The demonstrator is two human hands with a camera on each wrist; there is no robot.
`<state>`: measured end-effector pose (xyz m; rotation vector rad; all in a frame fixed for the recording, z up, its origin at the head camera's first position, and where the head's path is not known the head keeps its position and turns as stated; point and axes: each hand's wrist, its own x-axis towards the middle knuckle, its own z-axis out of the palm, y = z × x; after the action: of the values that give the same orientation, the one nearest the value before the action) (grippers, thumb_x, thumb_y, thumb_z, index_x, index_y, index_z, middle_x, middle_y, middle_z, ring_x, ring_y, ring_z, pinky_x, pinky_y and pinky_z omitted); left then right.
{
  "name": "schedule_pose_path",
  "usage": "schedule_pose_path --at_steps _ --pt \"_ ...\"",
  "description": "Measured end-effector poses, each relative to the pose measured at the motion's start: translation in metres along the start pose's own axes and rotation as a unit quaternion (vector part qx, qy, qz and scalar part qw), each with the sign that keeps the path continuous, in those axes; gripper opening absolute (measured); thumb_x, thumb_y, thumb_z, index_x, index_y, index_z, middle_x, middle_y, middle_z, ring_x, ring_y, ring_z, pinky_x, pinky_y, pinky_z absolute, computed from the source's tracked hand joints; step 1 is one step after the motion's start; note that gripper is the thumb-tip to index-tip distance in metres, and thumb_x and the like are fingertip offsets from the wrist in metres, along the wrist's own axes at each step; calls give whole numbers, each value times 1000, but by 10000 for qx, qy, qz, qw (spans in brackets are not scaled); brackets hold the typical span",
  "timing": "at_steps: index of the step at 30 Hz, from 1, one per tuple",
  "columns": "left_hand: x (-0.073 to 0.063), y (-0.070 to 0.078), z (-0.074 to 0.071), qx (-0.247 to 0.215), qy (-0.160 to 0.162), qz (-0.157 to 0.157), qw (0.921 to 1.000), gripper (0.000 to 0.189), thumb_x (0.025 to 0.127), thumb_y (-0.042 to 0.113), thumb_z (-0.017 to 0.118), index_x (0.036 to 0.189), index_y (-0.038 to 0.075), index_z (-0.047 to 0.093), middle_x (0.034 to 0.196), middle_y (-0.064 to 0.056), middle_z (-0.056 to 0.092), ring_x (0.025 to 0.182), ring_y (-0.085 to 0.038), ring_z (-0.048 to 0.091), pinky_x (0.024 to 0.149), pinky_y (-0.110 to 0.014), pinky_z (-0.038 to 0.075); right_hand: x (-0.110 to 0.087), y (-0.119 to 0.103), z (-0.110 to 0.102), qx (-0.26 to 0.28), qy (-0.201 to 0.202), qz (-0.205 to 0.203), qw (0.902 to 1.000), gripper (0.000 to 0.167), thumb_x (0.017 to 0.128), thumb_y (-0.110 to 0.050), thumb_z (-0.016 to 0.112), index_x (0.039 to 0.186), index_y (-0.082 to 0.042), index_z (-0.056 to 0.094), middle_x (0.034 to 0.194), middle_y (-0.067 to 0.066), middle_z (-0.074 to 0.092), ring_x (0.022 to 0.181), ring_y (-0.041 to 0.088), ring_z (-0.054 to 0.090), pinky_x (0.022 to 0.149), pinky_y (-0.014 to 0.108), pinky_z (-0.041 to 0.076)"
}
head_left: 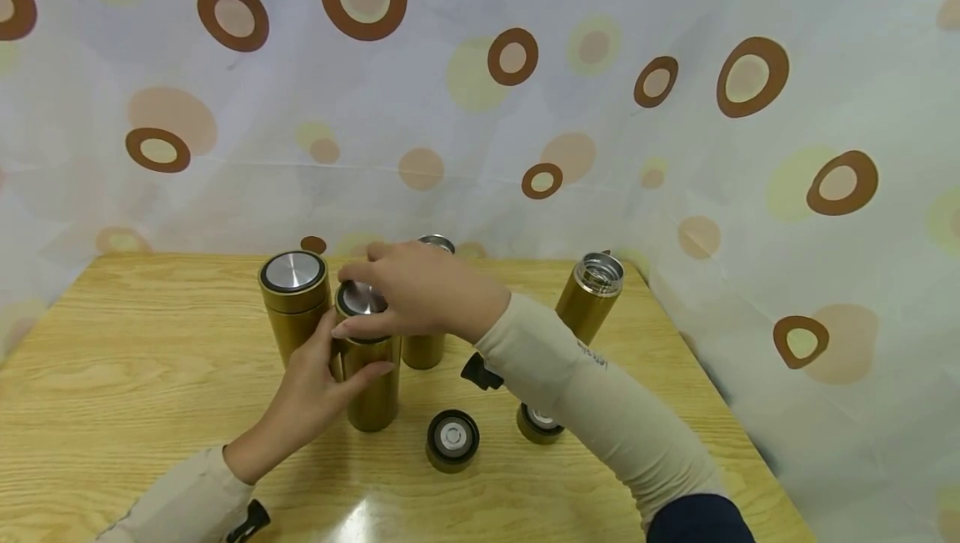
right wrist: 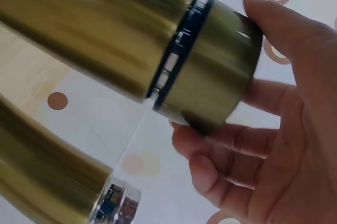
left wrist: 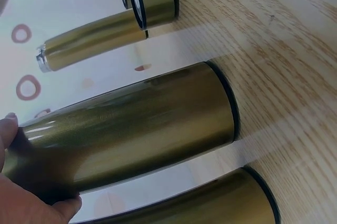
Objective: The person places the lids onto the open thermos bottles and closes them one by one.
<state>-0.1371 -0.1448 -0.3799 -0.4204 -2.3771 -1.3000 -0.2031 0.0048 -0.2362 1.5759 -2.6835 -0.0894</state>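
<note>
One held bottle (head_left: 373, 397): it stands upright on the surface (head_left: 150, 343), its long axis vertical.
Lid (head_left: 363, 299): on top, along the same axis; a narrow gap shows below it in the right wrist view.
Right hand (head_left: 420, 291): nearer to the lid — its grip is clamped on the rim.
Left hand (head_left: 315, 389): lower — its grip curls around the bottle's upper body.

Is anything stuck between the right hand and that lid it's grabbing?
No, nothing visible is in the way: the right hand grips the lid directly, while the left hand holds the bottle below it.
</note>
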Motion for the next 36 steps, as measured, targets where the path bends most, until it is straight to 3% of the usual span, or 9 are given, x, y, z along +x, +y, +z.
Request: schedule_pose_path --at_steps 4,11,16,20,23,25,27,29,36 --pt "-1 -1 1 -2 -3 92 10000 71 77 13 81 135 8 42 125 -7 59 112 -16 55 88 -23 48 1 -7 7 -331 329 274 9985 56 91 -62 50 118 -14 58 93 0 56 72 14 55 62 26 49" --pt "-2 0 0 49 -177 -41 9998 73 80 15 80 139 7 38 129 -9 56 118 -22 54 93 -43 48 0 -16 14 -857 815 569 9914 53 92 -64 47 99 -12 58 82 0 54 63 14 53 51 26 46" --pt "-3 0 0 172 -127 24 9998 71 79 14 80 137 7 40 125 -6 58 113 -18 55 90 -34 50 0 -18 16 -975 930 632 9889 54 91 -66 45 94 -13 57 77 -2 52 59 13 51 48 25 44" --pt "-1 0 0 159 -46 131 9998 62 78 13 81 128 6 44 113 -5 60 99 -13 55 78 -26 49 -4 -18 11 -809 565 656 9930 64 90 -68 43 127 -17 54 105 4 60 78 19 62 61 32 53" --pt "0 0 0 85 -24 136 9999 60 78 11 80 125 4 44 107 -5 60 93 -13 55 72 -27 50 -7 -14 1 -422 83 351 9985 75 88 -65 50 150 -28 30 140 8 45 110 28 57 81 40 54" --pt "0 1 -1 68 -16 98 9999 61 78 11 80 126 2 43 106 -7 61 91 -15 56 70 -30 51 -9 -9 -6 16 -188 5 9998 78 87 -57 59 152 -32 24 151 8 33 122 31 48 89 42 51" --pt "0 1 -1 47 -48 38 10000 69 79 12 80 134 1 39 116 -11 61 101 -19 59 77 -36 54 -11 -3 -13 371 -437 -334 9978 81 86 -45 68 152 -33 24 155 7 26 129 32 41 96 42 47" --pt "1 1 -1 16 -70 -21 10000 73 79 14 80 136 1 37 118 -13 60 103 -23 60 79 -40 54 -13 3 -19 591 -596 -576 9948 80 85 -31 74 151 -32 29 156 6 23 132 31 38 96 40 47" --pt "0 3 -1 -159 -112 -168 9997 82 79 15 80 143 0 31 128 -19 56 111 -31 58 87 -47 51 -14 14 -28 601 -1152 -707 9890 79 85 -1 69 148 -34 35 158 0 16 132 28 37 94 36 47"
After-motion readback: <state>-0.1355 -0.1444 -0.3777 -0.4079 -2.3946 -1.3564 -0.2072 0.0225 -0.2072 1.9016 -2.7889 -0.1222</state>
